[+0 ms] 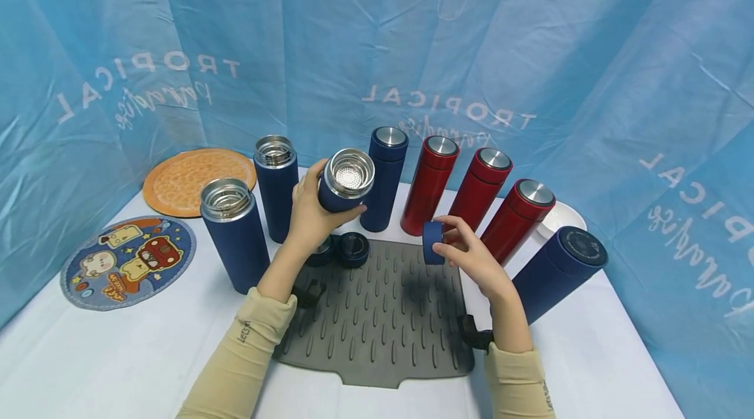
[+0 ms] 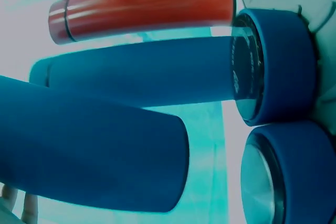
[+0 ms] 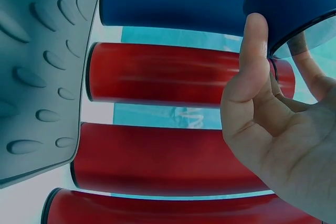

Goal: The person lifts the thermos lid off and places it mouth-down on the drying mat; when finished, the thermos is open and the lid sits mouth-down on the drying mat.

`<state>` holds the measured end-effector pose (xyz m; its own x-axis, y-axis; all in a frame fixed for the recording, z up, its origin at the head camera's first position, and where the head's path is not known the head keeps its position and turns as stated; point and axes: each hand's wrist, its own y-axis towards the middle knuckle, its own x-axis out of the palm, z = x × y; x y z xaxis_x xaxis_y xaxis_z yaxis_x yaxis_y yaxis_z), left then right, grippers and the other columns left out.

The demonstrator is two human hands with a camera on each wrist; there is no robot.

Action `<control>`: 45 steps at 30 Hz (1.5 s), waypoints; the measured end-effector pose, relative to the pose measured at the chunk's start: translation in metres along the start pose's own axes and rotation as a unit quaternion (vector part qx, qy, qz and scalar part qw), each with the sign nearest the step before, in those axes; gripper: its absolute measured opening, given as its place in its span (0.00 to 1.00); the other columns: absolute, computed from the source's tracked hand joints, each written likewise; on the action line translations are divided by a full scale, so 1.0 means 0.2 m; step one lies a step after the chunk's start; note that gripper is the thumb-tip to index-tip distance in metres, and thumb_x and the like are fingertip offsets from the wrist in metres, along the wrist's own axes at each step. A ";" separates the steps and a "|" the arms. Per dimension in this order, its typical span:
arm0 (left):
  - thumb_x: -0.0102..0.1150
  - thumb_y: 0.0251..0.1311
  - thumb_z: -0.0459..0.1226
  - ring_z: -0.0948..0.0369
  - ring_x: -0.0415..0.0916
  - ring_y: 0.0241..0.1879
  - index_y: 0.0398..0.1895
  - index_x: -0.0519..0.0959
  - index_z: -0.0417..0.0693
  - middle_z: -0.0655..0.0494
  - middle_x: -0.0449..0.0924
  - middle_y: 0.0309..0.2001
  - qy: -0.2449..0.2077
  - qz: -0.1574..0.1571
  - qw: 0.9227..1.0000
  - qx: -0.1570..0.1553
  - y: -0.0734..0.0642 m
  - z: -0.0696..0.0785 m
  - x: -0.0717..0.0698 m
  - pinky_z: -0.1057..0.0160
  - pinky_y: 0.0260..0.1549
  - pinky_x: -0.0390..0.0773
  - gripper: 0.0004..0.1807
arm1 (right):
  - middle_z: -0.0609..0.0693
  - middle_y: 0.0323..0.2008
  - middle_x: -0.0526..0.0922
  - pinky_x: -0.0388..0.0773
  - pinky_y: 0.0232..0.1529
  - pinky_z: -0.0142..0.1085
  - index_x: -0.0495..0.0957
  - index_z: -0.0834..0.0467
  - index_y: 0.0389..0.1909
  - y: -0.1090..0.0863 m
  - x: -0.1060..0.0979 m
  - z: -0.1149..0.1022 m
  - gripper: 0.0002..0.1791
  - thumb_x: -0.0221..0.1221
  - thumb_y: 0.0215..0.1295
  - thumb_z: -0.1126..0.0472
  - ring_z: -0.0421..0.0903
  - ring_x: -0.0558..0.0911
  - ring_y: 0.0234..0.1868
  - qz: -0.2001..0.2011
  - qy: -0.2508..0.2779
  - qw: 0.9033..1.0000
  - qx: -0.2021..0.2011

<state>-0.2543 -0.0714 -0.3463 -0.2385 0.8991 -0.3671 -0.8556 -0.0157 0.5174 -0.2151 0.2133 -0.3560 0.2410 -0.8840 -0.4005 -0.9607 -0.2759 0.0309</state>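
Note:
My left hand grips a blue thermos bottle raised over the far edge of the grey mat. Its mouth is uncapped and tilted toward me, with a perforated steel strainer inside. To the right, my right hand pinches a blue thermos lid on its side above the mat. In the right wrist view, the thumb presses against this lid. Two more lids rest side by side on the mat's far left corner, one of them a dark-topped lid; the other is partly hidden by my left arm.
Two uncapped blue bottles, including a nearer one, stand left. A capped blue bottle and three red bottles, one at far right, line the back. Another blue bottle stands right. The ridged grey mat lies between my arms; round placemats lie left.

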 end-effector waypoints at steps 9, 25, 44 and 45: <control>0.74 0.39 0.35 0.47 0.60 0.63 0.64 0.54 0.50 0.42 0.62 0.62 -0.044 -0.006 0.999 -0.032 0.05 -0.15 0.07 0.43 0.59 0.59 0.49 | 0.60 0.52 0.67 0.73 0.41 0.41 0.60 0.50 0.62 0.00 0.01 0.00 0.29 0.56 0.60 0.55 0.56 0.71 0.48 -0.003 -0.004 1.000 0.008; 0.74 0.39 0.36 0.46 0.59 0.63 0.66 0.53 0.51 0.42 0.61 0.64 -0.044 -0.014 0.996 -0.076 0.07 -0.24 0.13 0.44 0.60 0.58 0.51 | 0.60 0.51 0.68 0.74 0.41 0.42 0.60 0.49 0.62 0.01 0.02 0.00 0.29 0.56 0.59 0.55 0.55 0.71 0.47 -0.011 -0.008 1.000 0.008; 0.70 0.47 0.43 0.45 0.54 0.65 0.71 0.46 0.49 0.42 0.51 0.68 -0.031 0.017 0.988 -0.149 0.19 -0.28 0.16 0.44 0.61 0.56 0.52 | 0.60 0.49 0.68 0.74 0.42 0.43 0.62 0.47 0.62 0.02 0.03 0.01 0.28 0.56 0.60 0.55 0.54 0.71 0.46 -0.014 -0.024 1.000 0.007; 0.69 0.47 0.43 0.45 0.53 0.66 0.71 0.45 0.49 0.42 0.50 0.68 -0.028 0.019 0.987 -0.155 0.19 -0.29 0.16 0.44 0.61 0.56 0.53 | 0.60 0.49 0.68 0.74 0.42 0.44 0.62 0.47 0.61 0.02 0.03 0.01 0.28 0.56 0.60 0.55 0.54 0.72 0.46 -0.015 -0.025 1.000 0.007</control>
<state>-0.3214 -0.0689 -0.3817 -0.2540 0.9182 -0.3039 -0.9482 -0.1745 0.2653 -0.2175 0.2072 -0.3605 0.2620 -0.8560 -0.4458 -0.9553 -0.2955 0.0058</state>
